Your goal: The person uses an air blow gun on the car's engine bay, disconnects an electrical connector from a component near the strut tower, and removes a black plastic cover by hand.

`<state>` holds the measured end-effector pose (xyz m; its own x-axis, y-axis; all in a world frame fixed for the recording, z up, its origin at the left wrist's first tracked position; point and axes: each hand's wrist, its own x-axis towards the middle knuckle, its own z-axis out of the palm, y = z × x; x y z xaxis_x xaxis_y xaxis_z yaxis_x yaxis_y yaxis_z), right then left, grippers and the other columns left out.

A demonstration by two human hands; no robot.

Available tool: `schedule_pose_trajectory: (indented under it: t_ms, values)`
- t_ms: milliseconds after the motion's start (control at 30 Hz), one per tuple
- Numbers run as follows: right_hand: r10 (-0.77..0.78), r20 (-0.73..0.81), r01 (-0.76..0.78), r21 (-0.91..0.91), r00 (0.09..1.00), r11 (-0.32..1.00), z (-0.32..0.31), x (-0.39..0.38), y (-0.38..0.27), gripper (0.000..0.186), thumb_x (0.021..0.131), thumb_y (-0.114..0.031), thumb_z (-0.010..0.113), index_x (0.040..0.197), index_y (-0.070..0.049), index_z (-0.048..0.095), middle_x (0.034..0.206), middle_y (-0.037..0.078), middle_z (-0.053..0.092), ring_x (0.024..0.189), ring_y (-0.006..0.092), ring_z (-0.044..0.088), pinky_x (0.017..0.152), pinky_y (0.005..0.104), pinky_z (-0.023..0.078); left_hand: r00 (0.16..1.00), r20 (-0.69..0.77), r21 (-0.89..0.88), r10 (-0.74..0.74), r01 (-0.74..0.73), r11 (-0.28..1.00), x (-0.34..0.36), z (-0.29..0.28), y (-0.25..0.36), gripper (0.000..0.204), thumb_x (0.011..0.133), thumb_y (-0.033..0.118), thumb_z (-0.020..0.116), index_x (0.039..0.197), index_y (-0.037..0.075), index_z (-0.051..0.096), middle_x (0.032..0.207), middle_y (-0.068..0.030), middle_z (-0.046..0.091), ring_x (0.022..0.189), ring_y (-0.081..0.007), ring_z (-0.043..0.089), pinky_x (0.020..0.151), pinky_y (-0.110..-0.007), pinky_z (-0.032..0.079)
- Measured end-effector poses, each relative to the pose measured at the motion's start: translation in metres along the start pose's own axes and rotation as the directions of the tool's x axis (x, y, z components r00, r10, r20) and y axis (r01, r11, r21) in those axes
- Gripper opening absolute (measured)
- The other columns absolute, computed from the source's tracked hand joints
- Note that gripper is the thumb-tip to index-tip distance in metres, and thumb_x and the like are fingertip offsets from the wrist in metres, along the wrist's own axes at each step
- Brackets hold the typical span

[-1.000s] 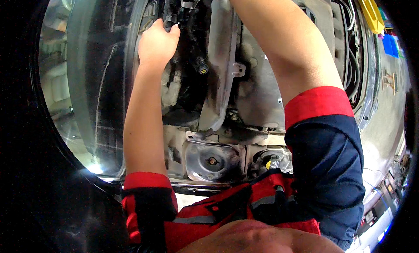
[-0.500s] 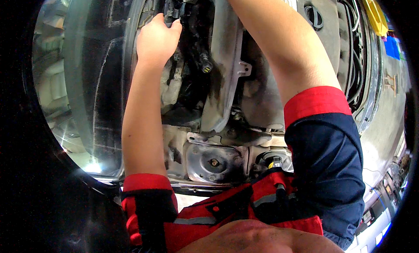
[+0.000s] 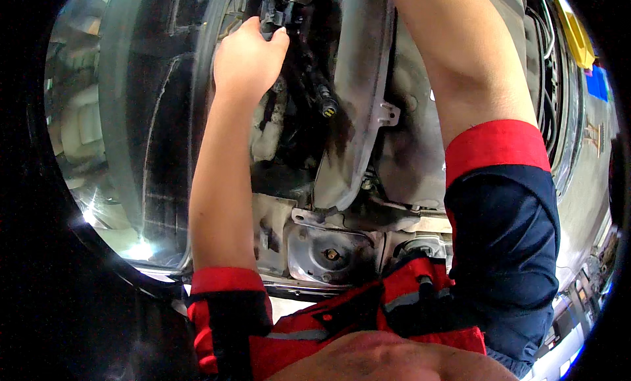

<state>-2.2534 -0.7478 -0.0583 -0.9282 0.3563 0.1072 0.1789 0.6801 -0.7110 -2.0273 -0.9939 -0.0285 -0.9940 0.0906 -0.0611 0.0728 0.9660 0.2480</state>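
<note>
My left hand [image 3: 250,58] reaches to the far side of the engine bay, thumb and fingers bent around a black plastic part [image 3: 271,14]. Its fingertips are partly hidden behind that part. Just right of the thumb hang dark hoses and cables, and a black cable connector [image 3: 327,109] with yellow pins at its open end dangles lower down. My right forearm [image 3: 470,59] stretches over the engine, and its hand lies beyond the top edge of the picture. Between the arms stands a long grey metal shield [image 3: 351,112] with a bolt tab.
A windshield [image 3: 148,118] curves along the left. Nearest my body is a round metal strut mount [image 3: 332,254] with a central nut. Hoses [image 3: 547,59] run along the right side of the bay. A yellow object [image 3: 575,33] and a blue one [image 3: 597,83] are at the far right.
The whole view has shifted, so the engine bay sits slightly further right. My right arm has moved rightward and now covers a round black cap. My left hand keeps its grip on the black part.
</note>
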Motion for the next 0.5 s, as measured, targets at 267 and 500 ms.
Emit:
schedule_pose_trajectory:
  t_ms: [267,500]
  values:
    - [0.153,0.030,-0.152,0.402,0.988,0.903,-0.026,-0.068,0.001,0.036,0.083,-0.020,0.058,0.107,0.007,0.058,0.095,0.026,0.068,0.088,0.0354,0.069,0.083,0.0414,0.052,1.000,0.011,-0.004,-0.002,0.002,1.000,0.000,0.002,0.002,0.040,0.085,0.038,0.061,0.096,0.000,0.065,0.093,-0.0240,0.069,0.094,-0.0425,0.065,0.085,-0.048,0.050]
    - [0.154,-0.234,-0.121,0.150,0.960,0.981,-0.017,-0.072,-0.010,0.052,0.080,-0.016,0.058,0.124,0.010,0.048,0.116,0.033,0.062,0.112,0.0424,0.061,0.097,0.0447,0.047,1.000,0.008,-0.015,0.000,0.000,1.000,-0.002,0.001,0.004,0.040,0.085,0.038,0.060,0.096,0.000,0.065,0.093,-0.0236,0.069,0.094,-0.0421,0.065,0.085,-0.048,0.050]
